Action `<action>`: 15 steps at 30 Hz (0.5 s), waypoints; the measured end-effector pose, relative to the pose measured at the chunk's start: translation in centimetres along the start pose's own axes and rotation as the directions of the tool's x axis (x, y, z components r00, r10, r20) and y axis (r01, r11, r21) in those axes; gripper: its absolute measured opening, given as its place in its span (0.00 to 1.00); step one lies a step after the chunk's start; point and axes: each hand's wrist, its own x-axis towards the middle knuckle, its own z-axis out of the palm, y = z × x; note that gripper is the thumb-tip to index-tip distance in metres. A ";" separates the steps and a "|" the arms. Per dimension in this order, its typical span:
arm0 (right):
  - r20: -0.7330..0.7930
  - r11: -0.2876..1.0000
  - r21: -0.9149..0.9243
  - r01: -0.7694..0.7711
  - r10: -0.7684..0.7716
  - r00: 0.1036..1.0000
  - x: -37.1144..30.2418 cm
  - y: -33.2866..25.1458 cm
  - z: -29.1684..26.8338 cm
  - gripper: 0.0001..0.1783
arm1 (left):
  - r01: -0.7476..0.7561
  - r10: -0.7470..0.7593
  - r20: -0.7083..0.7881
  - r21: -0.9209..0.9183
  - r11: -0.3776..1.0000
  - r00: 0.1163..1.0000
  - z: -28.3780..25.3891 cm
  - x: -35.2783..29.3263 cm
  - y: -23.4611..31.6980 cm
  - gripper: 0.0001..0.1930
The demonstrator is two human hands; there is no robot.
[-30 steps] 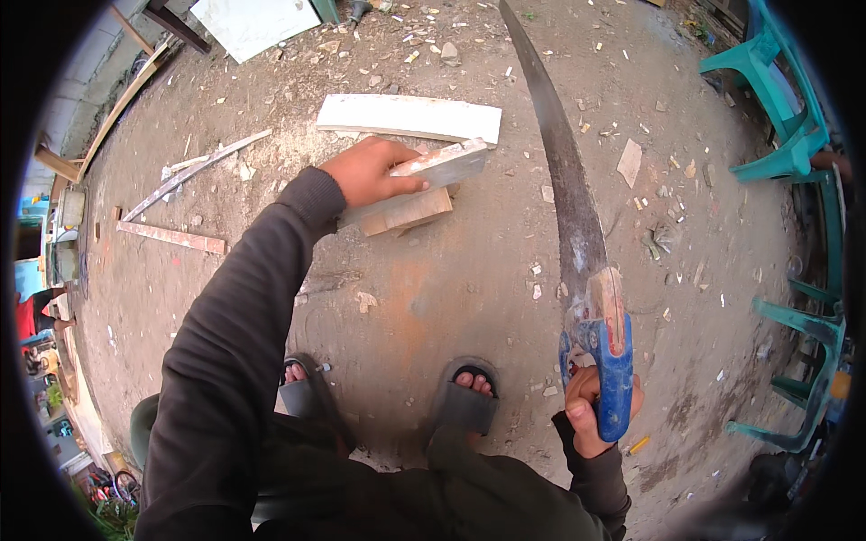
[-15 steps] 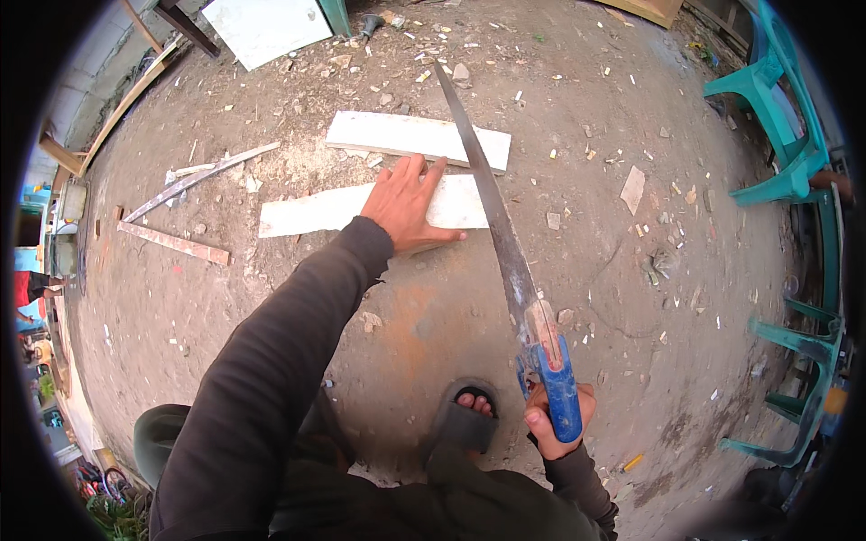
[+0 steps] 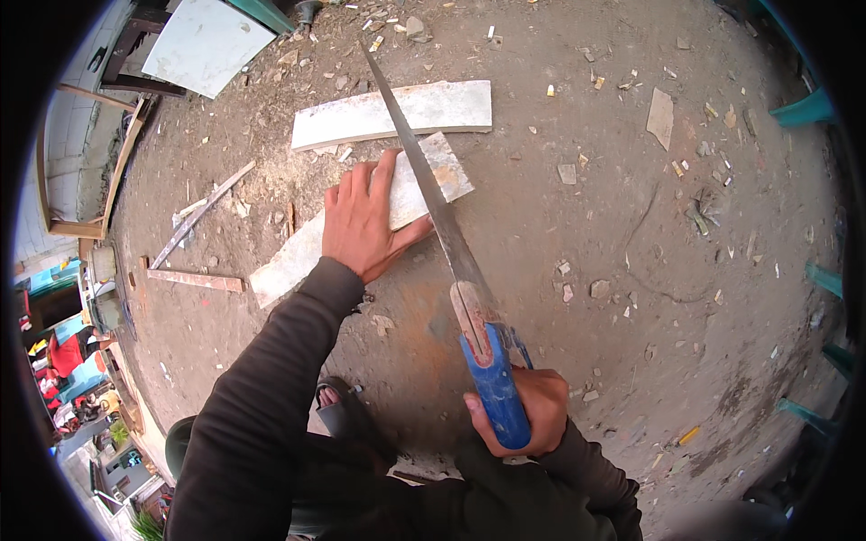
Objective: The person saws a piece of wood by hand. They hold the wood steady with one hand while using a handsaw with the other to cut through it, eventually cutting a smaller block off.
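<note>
My right hand (image 3: 532, 410) is closed round the blue handle (image 3: 498, 397) of a hand saw, whose long, worn blade (image 3: 424, 171) points up and away to the left. In this view the blade crosses over a white board (image 3: 298, 257) lying slantwise on the ground; I cannot tell whether it touches the board. My left hand (image 3: 365, 216) grips that board near its middle, fingers over the top and thumb along the near edge. Beyond it lies a second white board (image 3: 451, 106), slightly curved in this view, with the blade tip passing over it.
Stone bits and litter dot the dirt ground (image 3: 586, 270). Thin wood strips (image 3: 198, 279) form a V at left. A white panel (image 3: 207, 45) and a wooden frame (image 3: 122, 171) stand at far left. Green plastic chair parts (image 3: 803, 108) show at right. My sandalled foot (image 3: 334, 410) is below.
The view has turned. The gripped board now slants more against the other board, its right end farther away. The saw has shifted left, its blade now over the board's right part.
</note>
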 end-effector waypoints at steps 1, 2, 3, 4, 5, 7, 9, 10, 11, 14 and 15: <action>0.004 1.000 -0.003 0.014 -0.014 1.000 0.4 -0.3 -0.3 0.07 | -0.006 0.006 0.004 0.002 1.000 1.000 0.0 0.1 -0.2 0.47; 0.009 1.000 -0.006 0.028 -0.028 1.000 0.7 -0.4 -0.6 0.07 | -0.029 0.029 -0.017 0.015 0.999 0.999 0.0 0.2 -0.5 0.47; 0.004 1.000 -0.003 0.026 -0.026 1.000 0.9 -0.1 -0.7 0.07 | -0.050 0.051 -0.039 0.027 0.998 0.998 0.0 0.2 -0.6 0.47; 0.017 0.999 -0.006 0.035 -0.035 0.999 1.0 0.4 -0.7 0.08 | -0.029 0.029 -0.004 0.028 0.999 1.000 0.0 0.1 -0.5 0.46; 0.030 0.999 -0.010 0.044 -0.044 0.999 1.1 0.8 -0.7 0.08 | -0.032 0.033 -0.002 0.029 0.999 0.999 0.1 0.0 -0.4 0.46; 0.019 0.999 -0.002 0.035 -0.035 0.999 1.5 1.1 -0.5 0.08 | -0.035 0.036 -0.017 0.054 0.998 0.999 0.6 -0.1 -0.5 0.46; 0.007 1.000 -0.004 0.029 -0.029 1.000 2.3 0.7 -0.4 0.09 | -0.040 0.042 -0.029 0.052 0.998 0.999 0.5 0.1 -0.5 0.46; -0.004 1.000 0.010 0.006 -0.005 1.000 2.7 0.3 -0.5 0.08 | -0.044 0.046 -0.036 0.046 0.998 0.998 0.5 0.1 -0.4 0.47; -0.015 1.000 0.022 -0.017 0.017 1.000 3.1 0.0 -0.5 0.08 | -0.046 0.048 -0.043 0.045 0.998 0.998 0.4 0.2 -0.5 0.47; 0.020 0.998 0.027 -0.055 0.055 0.998 2.9 0.2 -1.6 0.08 | -0.014 0.014 0.005 0.024 1.000 1.000 0.2 0.2 -0.4 0.47; 0.020 0.998 0.025 -0.053 0.053 0.998 2.1 0.3 -2.1 0.08 | -0.015 0.015 0.006 0.036 0.999 1.000 0.2 0.2 -0.3 0.47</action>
